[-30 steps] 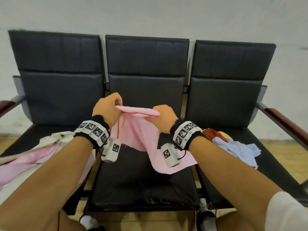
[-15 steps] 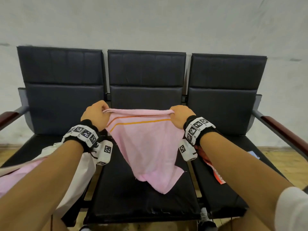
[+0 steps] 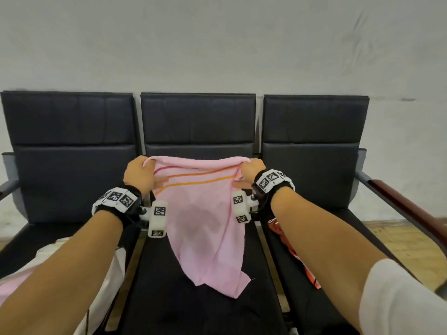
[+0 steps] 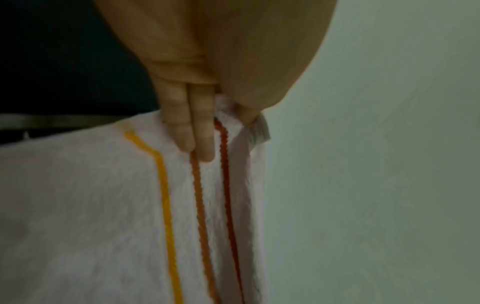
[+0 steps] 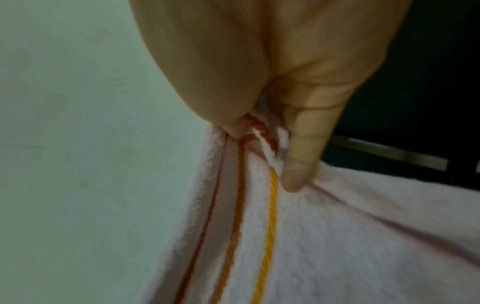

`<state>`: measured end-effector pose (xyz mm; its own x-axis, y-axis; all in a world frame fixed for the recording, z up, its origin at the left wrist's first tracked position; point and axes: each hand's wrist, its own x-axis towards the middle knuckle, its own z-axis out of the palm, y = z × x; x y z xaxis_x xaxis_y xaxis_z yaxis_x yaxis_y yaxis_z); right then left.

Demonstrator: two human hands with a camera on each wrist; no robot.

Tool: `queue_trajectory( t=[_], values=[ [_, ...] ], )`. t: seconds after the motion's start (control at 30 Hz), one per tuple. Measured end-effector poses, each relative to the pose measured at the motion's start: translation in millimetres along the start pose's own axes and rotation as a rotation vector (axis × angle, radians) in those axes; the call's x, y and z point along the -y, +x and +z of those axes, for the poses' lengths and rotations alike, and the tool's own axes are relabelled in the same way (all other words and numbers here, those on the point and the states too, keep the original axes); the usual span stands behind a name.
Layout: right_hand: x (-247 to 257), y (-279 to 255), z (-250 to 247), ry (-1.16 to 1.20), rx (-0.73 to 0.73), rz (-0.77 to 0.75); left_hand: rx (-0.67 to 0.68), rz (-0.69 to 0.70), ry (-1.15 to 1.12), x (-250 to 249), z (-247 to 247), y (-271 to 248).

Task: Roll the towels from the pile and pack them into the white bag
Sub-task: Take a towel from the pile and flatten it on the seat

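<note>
A pink towel with red, orange and yellow stripes near its top edge hangs spread over the middle seat. My left hand pinches its upper left corner, and my right hand pinches the upper right corner. In the left wrist view the thumb and fingers clamp the striped edge of the pink towel. In the right wrist view thumb and forefinger nip the towel at the stripes. The white bag lies on the left seat with pink cloth in it.
A row of three black padded seats stands against a pale wall. An orange-red cloth shows on the right seat under my right forearm. A wooden armrest juts out at the far right.
The bunched towel has been pulled out flat between both hands, which moved apart and lifted it. The head view has tilted up, hiding most of the pile on the right seat.
</note>
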<state>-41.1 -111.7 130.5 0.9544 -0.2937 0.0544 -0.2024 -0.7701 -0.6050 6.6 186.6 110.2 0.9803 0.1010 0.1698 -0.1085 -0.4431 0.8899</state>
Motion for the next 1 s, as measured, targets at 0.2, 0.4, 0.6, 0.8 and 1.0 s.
queue_trajectory(
  t=[0.2, 0.4, 0.6, 0.8, 1.0],
  values=[
    [34.3, 28.8, -9.9, 0.922, -0.313, -0.078, -0.348, 0.266, -0.257, -59.5, -6.9, -3.8],
    [48.3, 24.1, -31.8, 0.801, -0.525, -0.323, -0.434, 0.536, -0.347, -77.2, -9.2, -11.6],
    [-32.1, 4.5, 0.9, 0.253, -0.297, -0.247, -0.224, 0.302, -0.059, 14.2, 4.7, -12.5],
    [-142.7, -39.7, 75.9, 0.006, 0.121, 0.041, 0.149, 0.064, 0.269, 143.1, 32.3, -68.7],
    [-208.0, -99.7, 144.4, -0.077, 0.351, 0.112, 0.392, -0.105, 0.322, 230.5, 45.2, -134.6]
  ],
)
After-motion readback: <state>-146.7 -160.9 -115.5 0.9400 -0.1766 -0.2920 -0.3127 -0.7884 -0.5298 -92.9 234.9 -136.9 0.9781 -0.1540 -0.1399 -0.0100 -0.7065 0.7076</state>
